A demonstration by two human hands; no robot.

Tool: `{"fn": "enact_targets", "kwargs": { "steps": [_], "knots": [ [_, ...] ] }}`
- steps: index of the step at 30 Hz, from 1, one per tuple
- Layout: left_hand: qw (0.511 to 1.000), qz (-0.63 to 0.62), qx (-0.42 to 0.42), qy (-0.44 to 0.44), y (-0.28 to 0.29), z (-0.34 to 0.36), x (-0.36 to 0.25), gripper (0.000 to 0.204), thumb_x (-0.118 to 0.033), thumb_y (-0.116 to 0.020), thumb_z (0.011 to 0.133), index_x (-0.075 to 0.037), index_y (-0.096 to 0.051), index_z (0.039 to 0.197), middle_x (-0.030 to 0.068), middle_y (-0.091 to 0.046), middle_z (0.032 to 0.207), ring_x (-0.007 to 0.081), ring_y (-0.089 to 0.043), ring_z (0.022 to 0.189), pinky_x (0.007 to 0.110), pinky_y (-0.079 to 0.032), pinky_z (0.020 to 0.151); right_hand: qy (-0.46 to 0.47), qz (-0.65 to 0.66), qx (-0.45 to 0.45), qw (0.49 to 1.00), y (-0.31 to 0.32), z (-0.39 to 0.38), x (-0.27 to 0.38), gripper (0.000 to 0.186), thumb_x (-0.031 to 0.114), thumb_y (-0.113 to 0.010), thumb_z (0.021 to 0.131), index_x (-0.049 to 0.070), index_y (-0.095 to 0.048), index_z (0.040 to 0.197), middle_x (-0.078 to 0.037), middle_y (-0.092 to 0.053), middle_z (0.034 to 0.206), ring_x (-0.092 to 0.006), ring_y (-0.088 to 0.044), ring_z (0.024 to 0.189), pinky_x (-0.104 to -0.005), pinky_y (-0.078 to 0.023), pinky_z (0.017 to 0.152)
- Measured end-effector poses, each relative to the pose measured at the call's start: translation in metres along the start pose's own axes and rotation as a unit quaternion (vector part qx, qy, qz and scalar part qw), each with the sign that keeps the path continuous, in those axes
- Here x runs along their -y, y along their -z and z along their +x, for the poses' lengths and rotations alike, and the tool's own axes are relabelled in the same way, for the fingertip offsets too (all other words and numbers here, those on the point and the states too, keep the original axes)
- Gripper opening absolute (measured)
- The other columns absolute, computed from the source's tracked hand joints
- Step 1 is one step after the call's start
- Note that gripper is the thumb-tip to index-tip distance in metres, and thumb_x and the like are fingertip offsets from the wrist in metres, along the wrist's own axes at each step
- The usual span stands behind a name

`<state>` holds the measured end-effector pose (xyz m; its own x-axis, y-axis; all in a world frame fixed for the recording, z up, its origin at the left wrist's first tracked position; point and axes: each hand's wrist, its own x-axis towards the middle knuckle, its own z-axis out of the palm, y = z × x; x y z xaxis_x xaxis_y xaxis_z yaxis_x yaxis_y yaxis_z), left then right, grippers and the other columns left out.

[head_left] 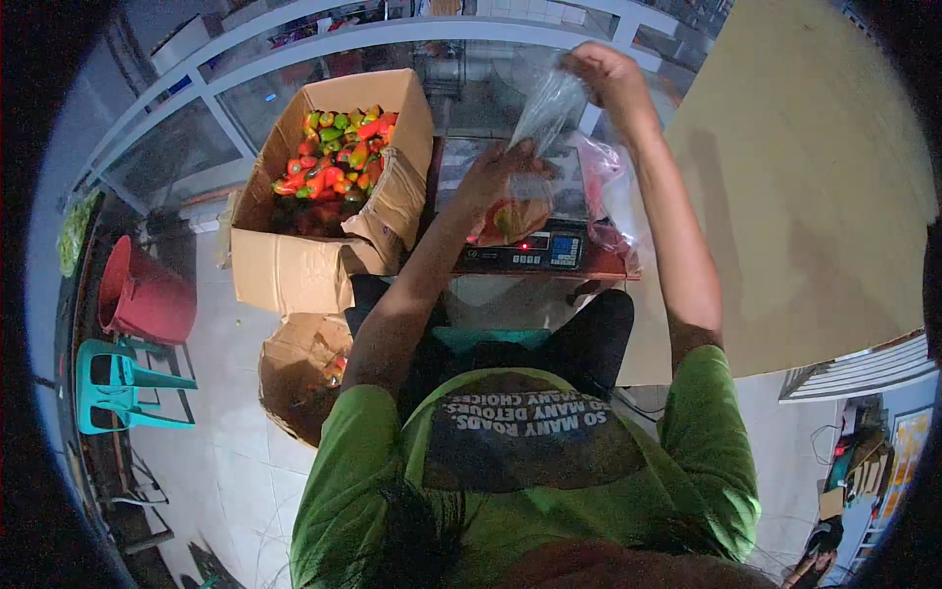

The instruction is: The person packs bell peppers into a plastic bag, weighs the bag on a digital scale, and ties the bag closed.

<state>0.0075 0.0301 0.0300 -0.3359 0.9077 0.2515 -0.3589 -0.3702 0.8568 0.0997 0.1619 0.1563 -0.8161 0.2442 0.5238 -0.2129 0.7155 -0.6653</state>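
My right hand [606, 77] is raised and pinches the top of a clear plastic bag [543, 118]. My left hand [497, 169] grips the same bag lower down, just above its filled bottom [517, 218], which holds red and green peppers and rests on a digital weighing scale [535, 250]. To the left, an open cardboard box [294, 265] holds many red, orange and green peppers [339, 157].
A second cardboard box [299, 368] sits on the floor by my left knee. A pink plastic bag [610, 191] lies at the scale's right. A red bucket [142, 294] and teal plastic chair [123, 388] stand at left. A tan wall [814, 187] rises on the right.
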Motion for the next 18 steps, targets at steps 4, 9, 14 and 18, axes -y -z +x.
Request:
{"fn": "enact_targets", "kwargs": {
  "steps": [4,9,14,18],
  "knots": [
    [0.999,0.005,-0.033,0.027,-0.003,-0.010,-0.005,0.025,-0.029,-0.053,0.079,-0.004,-0.055,0.079,0.0053,-0.057,0.071,0.0151,-0.054,0.068,0.029,-0.042,0.068,0.003,0.136,-0.083,0.987,0.009,0.002,0.003,0.012,0.012,-0.053,0.076,0.007,-0.056,0.086,0.004,-0.051,0.067,-0.0062,-0.041,0.052,-0.0202,-0.032,0.045],
    [0.981,0.193,-0.005,0.011,-0.007,-0.015,-0.013,0.035,-0.041,-0.042,0.082,-0.007,-0.051,0.080,0.0038,-0.055,0.072,0.0156,-0.052,0.076,0.031,-0.038,0.075,0.120,-0.060,-0.049,0.990,-0.014,-0.003,0.001,0.009,0.014,-0.057,0.074,0.008,-0.054,0.080,0.002,-0.051,0.068,-0.0041,-0.040,0.053,-0.0195,-0.030,0.044],
    [0.975,0.219,0.003,-0.021,-0.001,-0.018,-0.009,0.036,-0.041,-0.042,0.082,-0.007,-0.050,0.075,0.0034,-0.052,0.070,0.0162,-0.051,0.074,0.030,-0.037,0.074,0.008,-0.028,-0.012,0.999,-0.005,0.003,0.009,0.008,0.013,-0.058,0.072,0.009,-0.051,0.074,-0.002,-0.052,0.071,-0.0066,-0.041,0.061,-0.0232,-0.033,0.051],
    [0.991,0.129,0.008,-0.021,0.001,-0.021,-0.007,0.036,-0.040,-0.042,0.082,-0.007,-0.048,0.069,0.0034,-0.049,0.069,0.0165,-0.050,0.071,0.030,-0.037,0.073,-0.006,0.139,0.046,0.989,0.011,0.005,0.011,0.014,0.012,-0.054,0.075,-0.001,-0.055,0.080,-0.002,-0.054,0.075,-0.0120,-0.051,0.073,-0.0234,-0.041,0.064]
  ]
}}
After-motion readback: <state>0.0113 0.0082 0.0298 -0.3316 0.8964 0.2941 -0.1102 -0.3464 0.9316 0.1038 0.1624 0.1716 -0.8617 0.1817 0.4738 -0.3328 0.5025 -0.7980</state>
